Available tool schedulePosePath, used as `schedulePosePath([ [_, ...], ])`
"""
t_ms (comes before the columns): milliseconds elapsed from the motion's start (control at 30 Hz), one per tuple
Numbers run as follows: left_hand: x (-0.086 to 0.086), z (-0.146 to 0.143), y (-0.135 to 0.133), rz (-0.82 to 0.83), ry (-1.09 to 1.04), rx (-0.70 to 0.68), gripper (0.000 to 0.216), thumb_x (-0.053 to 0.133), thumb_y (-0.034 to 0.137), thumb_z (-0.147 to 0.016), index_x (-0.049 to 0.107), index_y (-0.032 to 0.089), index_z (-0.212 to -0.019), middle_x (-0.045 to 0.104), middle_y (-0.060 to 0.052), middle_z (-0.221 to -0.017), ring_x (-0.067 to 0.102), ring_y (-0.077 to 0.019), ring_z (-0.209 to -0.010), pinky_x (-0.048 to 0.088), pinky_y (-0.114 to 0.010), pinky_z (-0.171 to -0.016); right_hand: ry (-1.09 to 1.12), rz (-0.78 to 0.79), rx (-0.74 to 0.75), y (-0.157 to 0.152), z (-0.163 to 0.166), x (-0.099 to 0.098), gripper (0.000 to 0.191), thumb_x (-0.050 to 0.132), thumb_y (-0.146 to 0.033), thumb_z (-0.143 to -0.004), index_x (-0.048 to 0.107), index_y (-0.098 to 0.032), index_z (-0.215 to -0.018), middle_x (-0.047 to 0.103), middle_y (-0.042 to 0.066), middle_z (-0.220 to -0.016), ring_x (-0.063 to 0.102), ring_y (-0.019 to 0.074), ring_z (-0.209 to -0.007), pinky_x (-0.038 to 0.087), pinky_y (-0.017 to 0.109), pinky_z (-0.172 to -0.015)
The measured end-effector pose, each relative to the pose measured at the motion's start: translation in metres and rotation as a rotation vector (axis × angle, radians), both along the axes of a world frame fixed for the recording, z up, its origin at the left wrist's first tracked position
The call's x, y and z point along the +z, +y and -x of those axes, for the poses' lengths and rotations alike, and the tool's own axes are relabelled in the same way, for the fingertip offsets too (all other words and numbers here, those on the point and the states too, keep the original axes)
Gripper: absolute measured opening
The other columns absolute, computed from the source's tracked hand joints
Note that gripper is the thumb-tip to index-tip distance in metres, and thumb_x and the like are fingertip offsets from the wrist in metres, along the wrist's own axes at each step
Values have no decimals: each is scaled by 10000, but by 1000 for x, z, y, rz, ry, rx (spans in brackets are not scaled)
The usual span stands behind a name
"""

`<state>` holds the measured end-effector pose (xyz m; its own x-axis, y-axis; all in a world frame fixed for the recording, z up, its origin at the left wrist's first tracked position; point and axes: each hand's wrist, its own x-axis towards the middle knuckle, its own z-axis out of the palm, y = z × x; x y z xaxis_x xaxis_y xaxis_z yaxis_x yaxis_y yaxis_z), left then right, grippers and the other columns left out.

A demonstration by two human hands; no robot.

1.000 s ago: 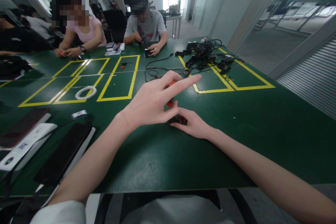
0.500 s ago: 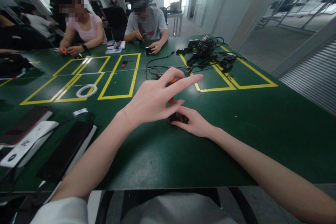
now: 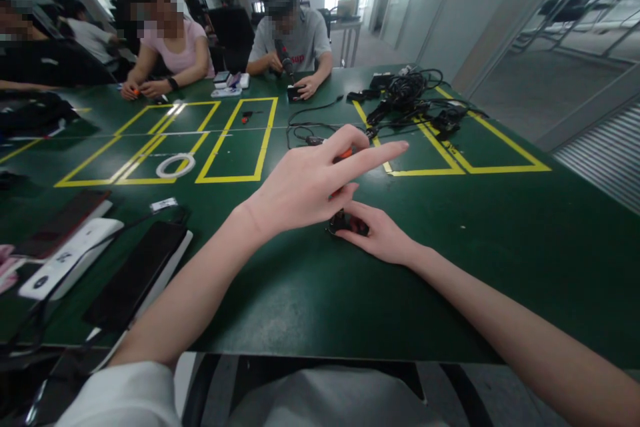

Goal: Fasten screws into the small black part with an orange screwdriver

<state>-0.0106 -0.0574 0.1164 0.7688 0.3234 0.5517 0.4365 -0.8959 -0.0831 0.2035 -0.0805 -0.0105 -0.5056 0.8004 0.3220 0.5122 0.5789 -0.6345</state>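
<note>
My left hand [image 3: 310,183] hovers over the middle of the green table [image 3: 500,233]. Its thumb and bent fingers pinch an orange-handled tool [image 3: 343,155], while the index finger points out to the right. Directly under it my right hand [image 3: 380,235] rests on the table. Its fingertips press on a small black object [image 3: 345,223], which stays mostly hidden. The tool stands roughly upright above that black object.
A tangle of black cables [image 3: 405,97] lies at the far right. Yellow tape rectangles [image 3: 235,140] and a white ring [image 3: 175,165] mark the table's middle left. Phones and a white device [image 3: 70,257] lie near left. Other people [image 3: 295,40] sit at the far edge.
Both hands keep the same grip and pose. The view has shifted slightly, so everything sits a little further right in the picture.
</note>
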Motion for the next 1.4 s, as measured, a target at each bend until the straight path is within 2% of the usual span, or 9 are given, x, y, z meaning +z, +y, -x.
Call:
schedulePosePath([
  [200,-2,-1,1,-19,13,-25,641,463,161,-936,411,274,-1565,597,-81,-1294,646,-158,-991,558,-255,-792,14,-5,5,0,1,0,137,654,-330,-962,629,-206,-1015,627,16,-832,580,175,-675,465,303,-650],
  [367,-2,-1,0,-32,-1,34,625,477,173,-938,420,274,-1552,594,-97,-1325,650,-151,-940,540,-233,-712,2,2,0,1,1,0,155,655,-336,-961,635,-204,-1040,621,14,-820,577,179,-669,464,308,-647],
  [600,2,-2,-3,-5,12,21,593,464,133,-927,474,254,-1507,612,-83,-1298,650,-135,-911,534,-234,-735,6,1,2,1,1,-2,170,654,-321,-960,639,-194,-1071,637,24,-848,593,183,-683,478,310,-660],
  [800,19,-2,-9,79,94,131,443,515,172,-891,640,216,-1314,647,-83,-1230,667,-155,-859,510,-261,-693,9,-13,14,2,0,-2,160,669,-313,-954,632,-197,-1057,649,23,-853,591,170,-664,472,295,-639],
  [900,30,-5,-9,115,159,154,418,500,156,-902,660,212,-1284,689,-77,-1132,676,-173,-857,499,-278,-705,9,-17,16,2,0,-1,164,665,-320,-960,621,-198,-1060,660,31,-874,594,166,-661,477,294,-639],
  [1033,37,-14,-6,75,214,228,312,547,230,-924,702,189,-1192,729,-75,-961,690,-226,-892,485,-314,-741,-4,-23,9,3,0,-1,168,664,-332,-962,615,-194,-1045,666,34,-884,598,164,-662,477,294,-640],
  [1167,38,-20,-4,31,212,320,257,588,331,-928,745,171,-1053,731,-98,-909,692,-273,-901,476,-359,-772,-13,-24,1,3,0,-3,177,668,-343,-962,620,-189,-1035,666,33,-877,602,165,-663,476,292,-634],
  [1267,40,-22,-3,47,223,317,261,569,303,-921,743,163,-1057,725,-104,-938,685,-268,-889,472,-352,-748,-9,-31,1,3,-1,-4,187,668,-340,-962,630,-186,-1060,674,35,-878,610,170,-666,487,297,-645],
  [1400,40,-26,-3,52,276,151,378,531,169,-879,700,172,-1217,683,-125,-1192,675,-231,-914,458,-324,-702,-7,-50,2,2,0,-4,178,661,-323,-961,649,-183,-1071,673,34,-861,619,179,-672,493,300,-645],
])
